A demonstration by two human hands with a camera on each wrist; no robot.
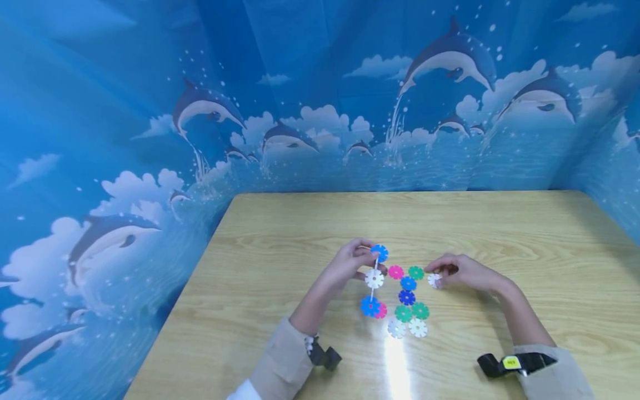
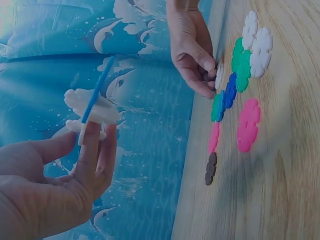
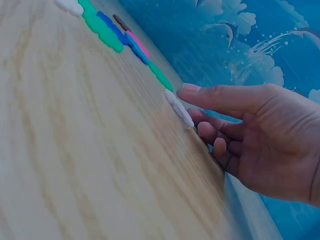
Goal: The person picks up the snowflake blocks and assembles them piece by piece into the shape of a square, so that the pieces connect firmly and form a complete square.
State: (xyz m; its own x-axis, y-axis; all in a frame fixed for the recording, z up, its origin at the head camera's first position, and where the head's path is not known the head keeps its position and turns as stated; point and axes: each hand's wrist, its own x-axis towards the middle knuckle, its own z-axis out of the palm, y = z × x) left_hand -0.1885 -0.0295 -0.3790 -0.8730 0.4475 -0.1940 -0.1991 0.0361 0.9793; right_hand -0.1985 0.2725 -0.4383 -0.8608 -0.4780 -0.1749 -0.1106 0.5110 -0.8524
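My left hand holds up a chain of joined snowflake discs. Its top blue disc is at the fingertips, a white disc is in the middle and another blue disc is at the lower end. White discs linked edge-on between them show in the left wrist view. My right hand pinches a white snowflake disc low at the tabletop, thumb on one side and curled fingers on the other. That disc is beside a green disc, at the right end of the flat discs.
Several flat discs lie between the hands: pink, light blue, dark blue, green and white. A dark disc and a separate pink one lie nearby. A dolphin-print backdrop borders the wooden table.
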